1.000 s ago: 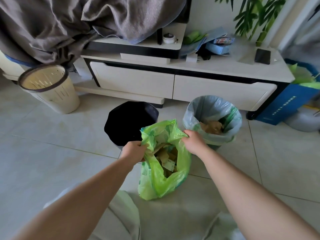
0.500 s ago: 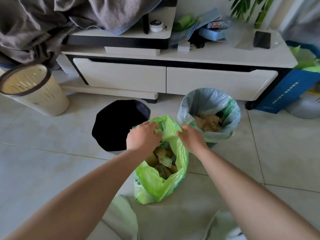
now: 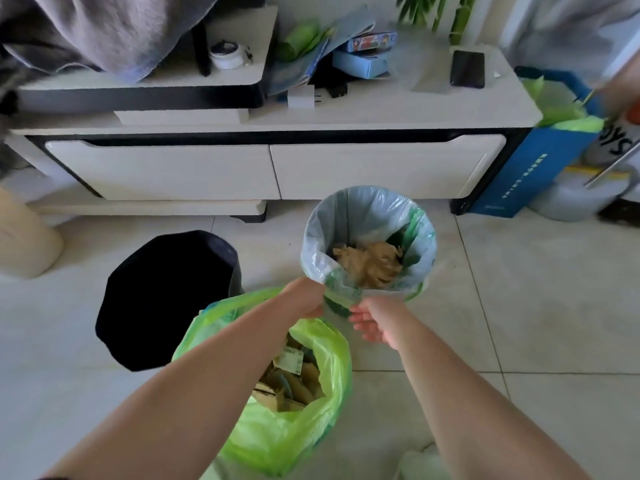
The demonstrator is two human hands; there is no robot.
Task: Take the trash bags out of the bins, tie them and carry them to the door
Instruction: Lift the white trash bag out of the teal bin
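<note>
A pale tiled floor (image 3: 536, 323) fills the lower two thirds of the frame. Across the upper half stands a low white TV cabinet (image 3: 277, 171) with two drawers, a grey blanket (image 3: 104, 29) draped over its upper-left end and a black phone (image 3: 467, 69) lying flat near its upper-right end. At left centre, an unlined black bin (image 3: 162, 296) stands on the floor. In the lower centre, a green trash bag (image 3: 294, 434) sits on the floor just beside the black bin, its mouth open and untied, with cardboard scraps and paper visible inside. At centre right, a grey-lined bin (image 3: 369, 237) stands in front of the cabinet; its translucent grey liner is folded over the rim, and crumpled brown paper (image 3: 370, 265) lies inside. A blue carton (image 3: 526, 168) with green plastic in its top stands at the right end of the cabinet. A beige basket (image 3: 24, 240) is partly cut off at the left edge. The left hand (image 3: 306, 297) reaches across the green bag, its fingers clenched on the near edge of the grey liner at the bin rim. The right hand (image 3: 375, 320) is just beside it, below the rim, its fingers released and spread, touching or nearly touching the liner's overhang; which cannot be told.
</note>
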